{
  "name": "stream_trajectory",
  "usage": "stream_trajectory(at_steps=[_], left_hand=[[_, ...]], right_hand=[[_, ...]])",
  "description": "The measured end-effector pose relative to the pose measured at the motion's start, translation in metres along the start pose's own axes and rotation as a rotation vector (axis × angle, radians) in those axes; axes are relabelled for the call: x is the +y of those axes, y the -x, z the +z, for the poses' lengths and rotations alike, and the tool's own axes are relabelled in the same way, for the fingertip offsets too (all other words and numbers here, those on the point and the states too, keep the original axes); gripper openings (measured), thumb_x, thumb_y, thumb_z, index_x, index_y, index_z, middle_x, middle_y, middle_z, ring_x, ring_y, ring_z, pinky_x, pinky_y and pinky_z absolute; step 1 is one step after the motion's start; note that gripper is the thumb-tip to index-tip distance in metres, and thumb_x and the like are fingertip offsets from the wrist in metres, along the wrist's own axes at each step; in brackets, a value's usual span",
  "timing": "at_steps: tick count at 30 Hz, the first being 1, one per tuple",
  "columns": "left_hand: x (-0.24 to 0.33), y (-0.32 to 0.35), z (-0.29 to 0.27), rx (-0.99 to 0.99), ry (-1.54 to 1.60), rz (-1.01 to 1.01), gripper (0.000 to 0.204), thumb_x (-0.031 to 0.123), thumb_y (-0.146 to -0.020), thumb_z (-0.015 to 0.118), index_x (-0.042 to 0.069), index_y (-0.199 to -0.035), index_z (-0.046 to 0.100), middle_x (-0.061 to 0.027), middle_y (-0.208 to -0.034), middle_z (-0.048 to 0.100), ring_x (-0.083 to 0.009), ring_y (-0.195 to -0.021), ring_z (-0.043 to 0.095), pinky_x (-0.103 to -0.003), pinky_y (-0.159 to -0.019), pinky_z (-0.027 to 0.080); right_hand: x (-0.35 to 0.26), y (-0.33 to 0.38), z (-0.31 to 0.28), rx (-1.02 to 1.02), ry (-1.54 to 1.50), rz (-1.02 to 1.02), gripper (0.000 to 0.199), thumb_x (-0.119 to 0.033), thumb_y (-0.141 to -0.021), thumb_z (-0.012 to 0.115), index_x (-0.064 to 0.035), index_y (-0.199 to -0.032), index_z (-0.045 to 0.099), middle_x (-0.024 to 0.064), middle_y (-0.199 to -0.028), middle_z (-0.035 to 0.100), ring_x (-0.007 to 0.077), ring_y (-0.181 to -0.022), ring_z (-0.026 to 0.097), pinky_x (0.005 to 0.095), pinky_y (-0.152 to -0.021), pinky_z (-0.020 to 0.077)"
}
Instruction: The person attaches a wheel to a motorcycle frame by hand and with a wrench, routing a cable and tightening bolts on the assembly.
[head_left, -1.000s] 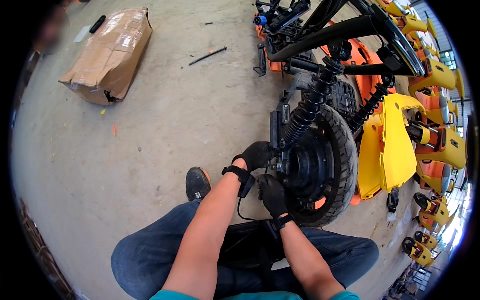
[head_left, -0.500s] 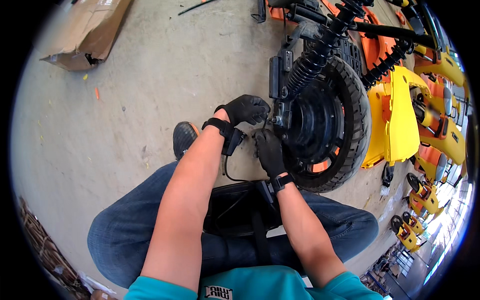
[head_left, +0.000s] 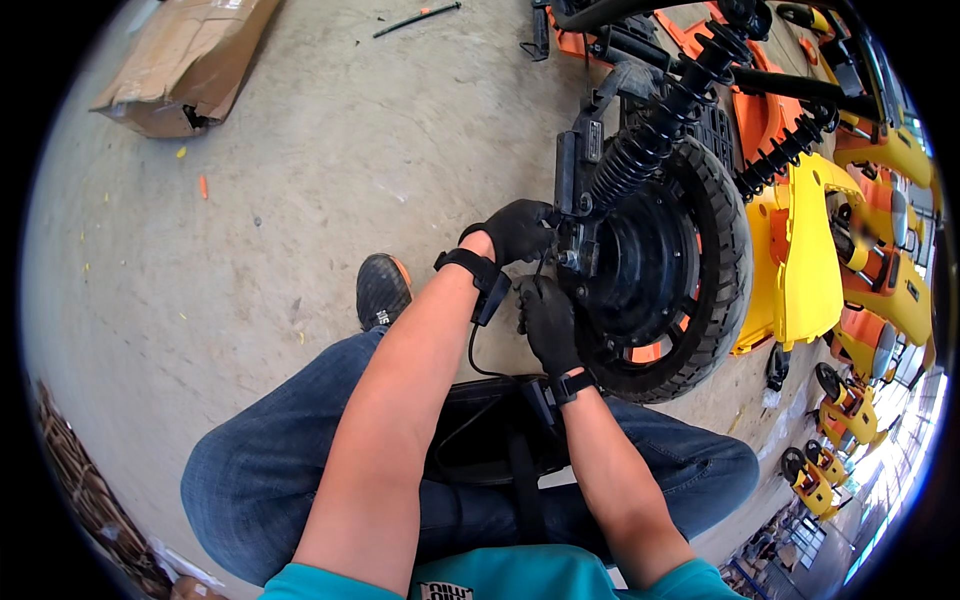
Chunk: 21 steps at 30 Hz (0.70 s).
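Note:
Both hands wear black gloves. My left hand (head_left: 518,230) presses against the axle area at the hub of a black scooter wheel (head_left: 665,270), its fingers curled around a small part I cannot make out. My right hand (head_left: 546,322) sits just below it, fingers closed at the same spot by the hub. A black coil shock absorber (head_left: 650,135) rises from the axle toward the frame. A thin black cable (head_left: 475,350) hangs from my left wrist strap down to my lap.
A yellow body panel (head_left: 800,250) stands right of the wheel, with orange and yellow scooter parts (head_left: 880,200) behind. A crumpled cardboard box (head_left: 190,65) lies far left on the concrete floor. A thin tool (head_left: 415,18) lies at the top. My black shoe (head_left: 381,290) rests near the wheel.
The view has drawn closer to the wheel and tilted down. Both hands stay at the hub, the left now pressed tighter against the axle.

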<state>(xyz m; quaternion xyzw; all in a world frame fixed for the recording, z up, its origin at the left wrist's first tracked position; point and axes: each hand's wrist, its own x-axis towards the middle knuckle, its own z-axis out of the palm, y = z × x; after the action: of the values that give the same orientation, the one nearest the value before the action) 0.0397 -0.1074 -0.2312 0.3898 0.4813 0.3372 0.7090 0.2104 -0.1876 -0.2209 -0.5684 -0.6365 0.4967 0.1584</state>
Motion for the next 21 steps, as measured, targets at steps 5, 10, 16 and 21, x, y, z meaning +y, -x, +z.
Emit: stream_trajectory(at_steps=[5, 10, 16, 21], left_hand=[[-0.013, -0.004, 0.005, 0.129, -0.148, 0.196, 0.017, 0.011, -0.083, 0.059, 0.003, -0.096, 0.064, -0.0028, -0.069, 0.059, -0.0105, -0.059, 0.054, -0.027, -0.053, 0.043], [-0.024, -0.006, 0.010, 0.237, -0.189, 0.179, 0.014, 0.014, -0.085, 0.059, 0.004, -0.094, 0.063, -0.0029, -0.071, 0.060, -0.0111, -0.060, 0.054, -0.028, -0.054, 0.043], [-0.012, 0.012, -0.002, -0.091, 0.002, -0.143, 0.017, 0.018, -0.083, 0.063, 0.005, -0.094, 0.066, -0.0030, -0.082, 0.066, -0.0116, -0.072, 0.061, -0.028, -0.064, 0.051], [-0.018, 0.006, 0.001, -0.073, -0.246, -0.026, 0.021, 0.024, -0.086, 0.059, 0.005, -0.091, 0.067, -0.0072, -0.083, 0.066, -0.0153, -0.070, 0.062, -0.031, -0.065, 0.051]], right_hand=[[-0.018, 0.003, 0.002, -0.023, -0.048, 0.021, 0.022, -0.020, -0.094, 0.052, 0.0001, -0.090, 0.060, 0.0047, -0.064, 0.053, 0.0118, -0.050, 0.050, 0.0285, -0.047, 0.0410], [-0.025, 0.001, 0.002, -0.036, -0.181, 0.158, 0.019, -0.017, -0.095, 0.051, -0.0013, -0.087, 0.057, 0.0036, -0.062, 0.050, 0.0118, -0.049, 0.048, 0.0283, -0.047, 0.0410], [-0.013, -0.002, -0.001, -0.045, -0.118, 0.136, 0.022, -0.020, -0.095, 0.050, -0.0016, -0.085, 0.056, 0.0045, -0.063, 0.050, 0.0123, -0.051, 0.048, 0.0287, -0.047, 0.0412], [-0.001, -0.006, 0.003, 0.035, 0.234, -0.115, 0.028, -0.023, -0.093, 0.049, 0.0046, -0.092, 0.057, 0.0171, -0.069, 0.055, 0.0288, -0.062, 0.054, 0.0401, -0.061, 0.0422]])
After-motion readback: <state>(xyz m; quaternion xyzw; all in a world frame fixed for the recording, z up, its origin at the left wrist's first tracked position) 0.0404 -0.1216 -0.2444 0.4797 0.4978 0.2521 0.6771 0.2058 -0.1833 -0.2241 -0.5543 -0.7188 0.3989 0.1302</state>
